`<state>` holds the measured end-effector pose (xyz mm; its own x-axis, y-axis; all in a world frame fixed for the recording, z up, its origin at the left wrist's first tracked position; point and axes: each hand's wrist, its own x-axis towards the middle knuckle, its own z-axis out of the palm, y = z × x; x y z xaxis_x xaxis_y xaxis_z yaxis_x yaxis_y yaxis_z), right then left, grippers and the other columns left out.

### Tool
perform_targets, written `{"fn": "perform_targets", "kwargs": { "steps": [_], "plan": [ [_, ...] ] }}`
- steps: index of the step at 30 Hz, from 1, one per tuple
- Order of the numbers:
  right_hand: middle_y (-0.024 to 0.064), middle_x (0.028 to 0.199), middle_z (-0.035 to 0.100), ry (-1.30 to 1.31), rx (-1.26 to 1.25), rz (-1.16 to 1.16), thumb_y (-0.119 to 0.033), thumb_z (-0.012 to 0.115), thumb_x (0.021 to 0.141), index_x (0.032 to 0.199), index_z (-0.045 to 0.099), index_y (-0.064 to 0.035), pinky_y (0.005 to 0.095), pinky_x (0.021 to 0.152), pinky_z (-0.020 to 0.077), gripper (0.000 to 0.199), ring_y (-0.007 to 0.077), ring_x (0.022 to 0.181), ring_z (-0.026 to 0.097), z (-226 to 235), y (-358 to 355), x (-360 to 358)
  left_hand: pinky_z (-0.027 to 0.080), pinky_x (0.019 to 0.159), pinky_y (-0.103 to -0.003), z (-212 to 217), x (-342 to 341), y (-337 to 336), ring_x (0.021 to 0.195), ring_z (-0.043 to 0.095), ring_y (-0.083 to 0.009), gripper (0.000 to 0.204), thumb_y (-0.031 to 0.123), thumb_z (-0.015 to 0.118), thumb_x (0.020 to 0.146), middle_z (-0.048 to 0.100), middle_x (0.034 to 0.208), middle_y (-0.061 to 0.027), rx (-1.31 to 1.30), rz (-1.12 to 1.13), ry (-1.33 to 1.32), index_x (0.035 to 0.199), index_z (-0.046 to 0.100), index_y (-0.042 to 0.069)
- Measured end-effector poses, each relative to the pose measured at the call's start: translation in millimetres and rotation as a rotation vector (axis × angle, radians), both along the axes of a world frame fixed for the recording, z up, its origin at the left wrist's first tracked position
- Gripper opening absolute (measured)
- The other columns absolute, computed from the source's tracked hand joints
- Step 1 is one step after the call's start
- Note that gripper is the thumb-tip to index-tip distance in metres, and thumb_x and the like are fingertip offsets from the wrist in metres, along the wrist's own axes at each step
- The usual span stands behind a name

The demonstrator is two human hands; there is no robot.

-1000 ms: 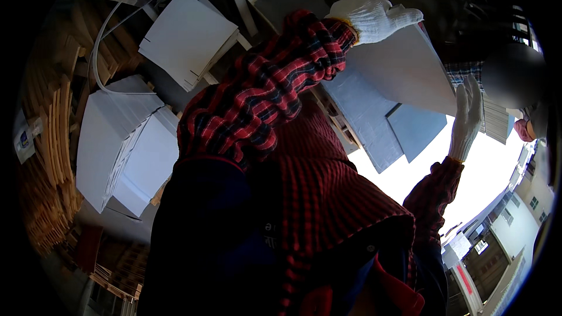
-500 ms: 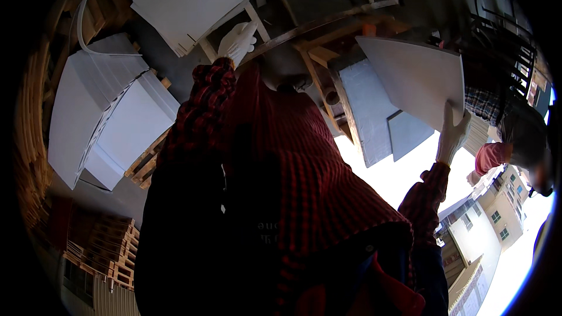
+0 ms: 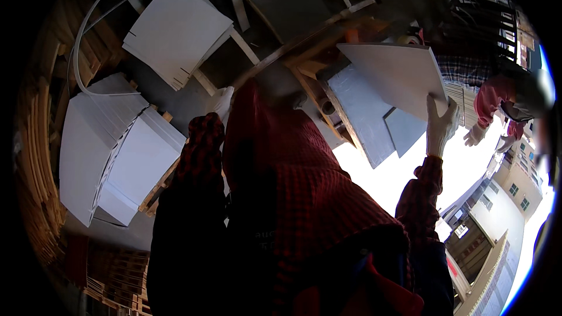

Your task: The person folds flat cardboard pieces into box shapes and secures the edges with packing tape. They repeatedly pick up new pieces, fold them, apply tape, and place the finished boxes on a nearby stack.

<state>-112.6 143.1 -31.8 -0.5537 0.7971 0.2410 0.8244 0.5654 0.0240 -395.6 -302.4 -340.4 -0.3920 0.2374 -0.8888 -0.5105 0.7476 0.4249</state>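
Note:
My right hand (image 3: 440, 126), in a white glove with a red plaid sleeve, grips the near edge of a large white flat board (image 3: 391, 75) held out to my right. Away from the board, my left hand (image 3: 221, 103), also gloved in white, hangs by my chest over a wooden pallet, partly hidden behind my sleeve, with nothing in it. Grey slabs (image 3: 367, 112) lie just under the white board.
Stacks of white boards (image 3: 114, 146) lie at my left, and a loose white sheet (image 3: 174, 30) rests on wooden pallet slats above them. Another person in a red sleeve and white glove (image 3: 475, 134) stands at the right. Buildings (image 3: 497, 228) show at lower right.
My left hand has let go of the white board and dropped left and down toward my chest. My right hand keeps hold of the board, which now sits further right.

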Motion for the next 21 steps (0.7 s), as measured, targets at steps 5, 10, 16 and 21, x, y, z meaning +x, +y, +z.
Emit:
{"fn": "perform_targets", "kwargs": {
  "steps": [5,10,16,21],
  "plan": [
    [0.0093,0.103,0.064,0.073,0.052,0.048,-0.042,0.078,0.077,0.107,0.065,-0.0082,0.0458,0.087,0.0469,0.047,0.0306,0.099,0.061,8,-26,-19,0.049,0.069,-0.028,18,-11,67,0.071,0.061,-0.0096,0.057,0.054,0.056,0.096,0.069,0.093,-0.0028,0.174,-0.021,-0.016,0.134,0.059,0.011],
    [0.0059,0.102,0.065,0.156,0.087,0.023,-0.038,0.079,0.076,0.102,0.068,-0.0110,0.0451,0.096,0.0398,0.039,0.0296,0.103,0.058,18,-54,-13,0.051,0.071,-0.027,89,-23,149,0.076,0.061,-0.0100,0.048,0.043,0.058,0.098,0.068,0.096,-0.0047,0.284,-0.244,0.099,0.127,0.062,0.004],
    [0.0041,0.101,0.064,0.260,0.113,0.063,-0.032,0.080,0.074,0.100,0.066,-0.0142,0.0482,0.099,0.0387,0.035,0.0278,0.103,0.059,10,-59,-3,0.038,0.110,-0.044,159,0,225,0.134,0.046,-0.0313,0.076,0.026,0.073,0.090,0.042,0.151,-0.0202,0.706,-0.424,0.359,0.152,0.033,0.006],
    [0.0031,0.105,0.064,0.290,0.135,0.066,-0.028,0.083,0.072,0.104,0.064,-0.0148,0.0491,0.102,0.0386,0.040,0.0267,0.104,0.059,9,-65,4,0.024,0.120,-0.047,230,22,273,0.148,0.029,-0.0285,0.093,0.032,0.081,0.083,0.034,0.158,-0.0158,1.154,-0.537,0.535,0.155,0.028,0.007]
  ]
}}
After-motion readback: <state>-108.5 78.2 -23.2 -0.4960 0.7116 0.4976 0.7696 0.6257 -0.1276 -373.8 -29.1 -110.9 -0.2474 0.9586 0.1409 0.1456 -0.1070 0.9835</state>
